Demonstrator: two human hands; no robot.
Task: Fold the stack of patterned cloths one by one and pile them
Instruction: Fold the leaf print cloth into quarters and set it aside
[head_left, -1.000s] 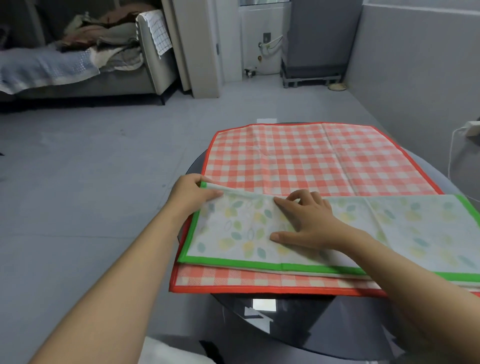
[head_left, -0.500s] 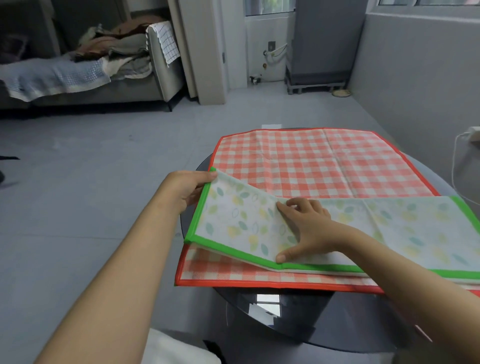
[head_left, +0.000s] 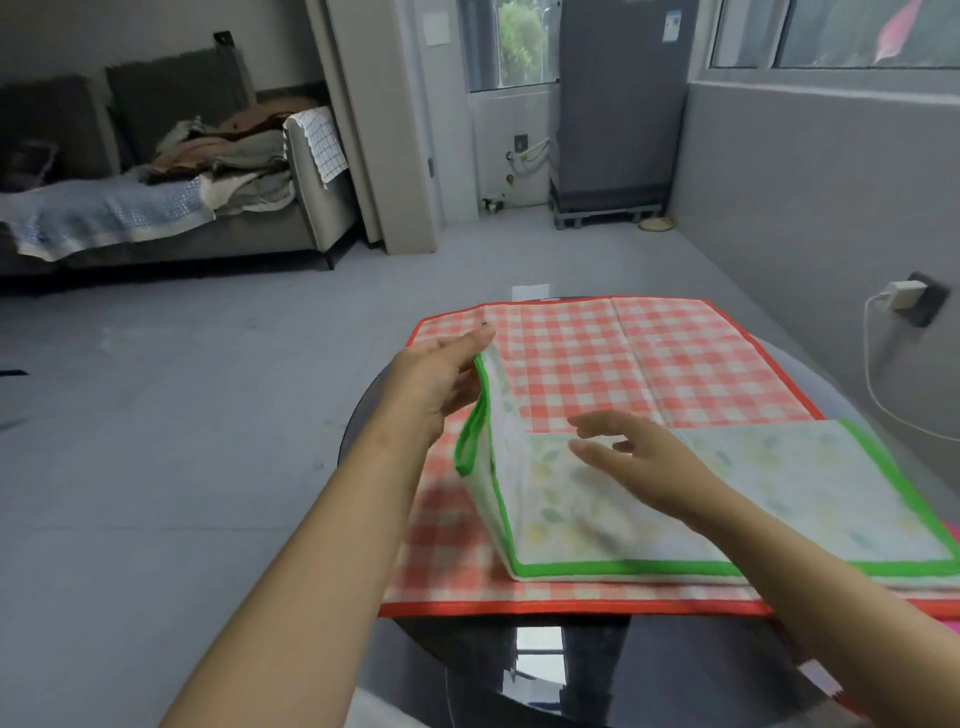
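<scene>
The left hand (head_left: 441, 379) holds the raised left end of the green-bordered, leaf-printed white cloth (head_left: 727, 499), which lies on the red-and-white checked cloth (head_left: 649, 364) spread over the round black glass table (head_left: 597, 670). The right hand (head_left: 639, 462) rests on the leaf-printed cloth, fingers relaxed and spread. No writing is legible.

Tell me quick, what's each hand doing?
Left hand: holding the green-edged leaf-print cloth's raised end.
Right hand: open, fingers spread above that cloth.
</scene>
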